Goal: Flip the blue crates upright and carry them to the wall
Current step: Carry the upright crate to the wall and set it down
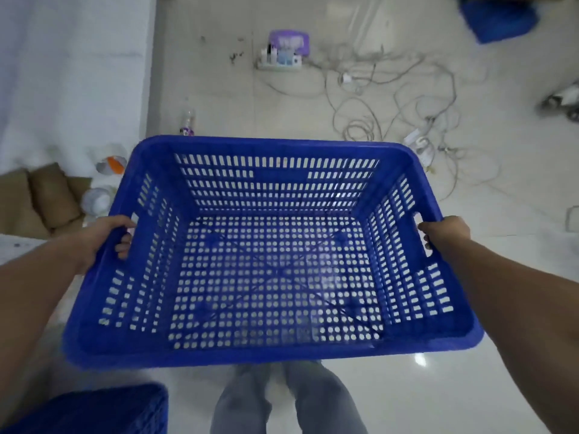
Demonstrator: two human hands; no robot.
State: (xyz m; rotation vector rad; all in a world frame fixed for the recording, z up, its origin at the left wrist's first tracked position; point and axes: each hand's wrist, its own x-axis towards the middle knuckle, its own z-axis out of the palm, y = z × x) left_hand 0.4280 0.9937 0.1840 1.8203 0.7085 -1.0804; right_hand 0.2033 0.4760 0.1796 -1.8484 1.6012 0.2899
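Crate, blue plastic, perforated floor and slotted walls, held upright and empty in mid-air in front of the person, open side up, over the floor. Left hand closed on the left short side: fingers curl through the handle slot, thumb over the rim. Right hand closed the same way on the right short side, fingers hooked into the slot there. Both hands fully wrapped, nothing else in them. Crate sits roughly level, near edge slightly lower toward the body.

Handling, as a judgement: looks light and stiff, moulded plastic, no sag across the span; an empty shell like this should carry easily with two hands. Smooth rim could slip, so the cut-out slots are the right grip points; the thin wall ribs are not.

Outward: person's legs in grey trousers below the crate. Second crate, blue, at lower left, only a corner showing; cannot tell if upright or flipped. Third blue shape at top right, blurred, possibly another crate. Ahead on the floor: a tangle of cables with power strips, a purple box with small bottles by it, a plastic bottle just beyond the far rim. White wall at left, brown cushions and white containers at its foot.

Stage: flip looks done for this one, carry in progress, cables are a trip risk.
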